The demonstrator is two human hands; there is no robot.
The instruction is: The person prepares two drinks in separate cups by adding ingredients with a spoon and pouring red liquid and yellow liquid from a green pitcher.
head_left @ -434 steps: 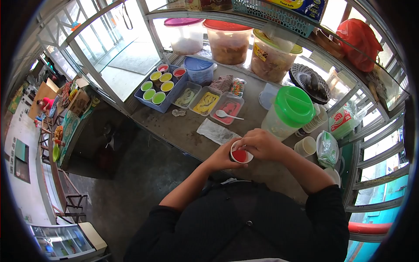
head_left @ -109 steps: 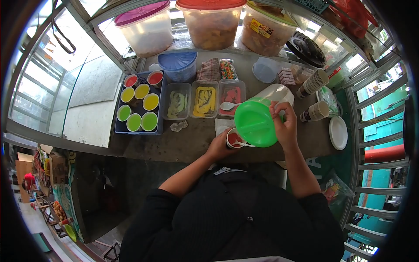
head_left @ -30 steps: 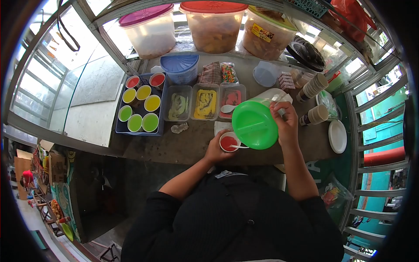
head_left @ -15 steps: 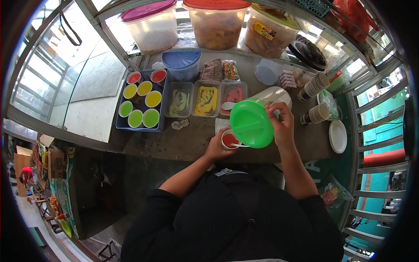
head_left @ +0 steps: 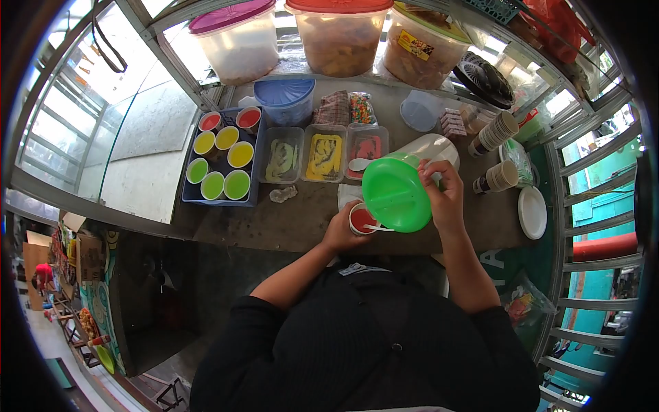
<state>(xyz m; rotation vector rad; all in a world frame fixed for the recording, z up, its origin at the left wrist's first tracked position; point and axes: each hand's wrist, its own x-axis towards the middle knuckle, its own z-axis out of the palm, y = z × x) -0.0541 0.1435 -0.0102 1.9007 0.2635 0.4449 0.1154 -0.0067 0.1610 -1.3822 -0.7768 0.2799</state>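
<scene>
My left hand (head_left: 340,233) grips a small white cup (head_left: 358,220) of red jelly with a white spoon in it, at the counter's near edge. My right hand (head_left: 443,192) holds the handle of a white jug with a green lid (head_left: 395,193), tilted toward the cup so its lid hangs partly over the cup's rim. Whether liquid is flowing is hidden by the lid.
A blue tray (head_left: 223,165) holds cups of red, yellow and green jelly. Three clear tubs (head_left: 322,156) with coloured fillings sit beside it, a spoon in the right one. Stacked paper cups (head_left: 495,130), a white plate (head_left: 532,211) and big lidded containers (head_left: 336,34) stand behind.
Over the last second the tilted jug has shifted slightly left over the cup and the cup has edged under its lid. Earlier, both hands held the cup with the jug standing upright.
</scene>
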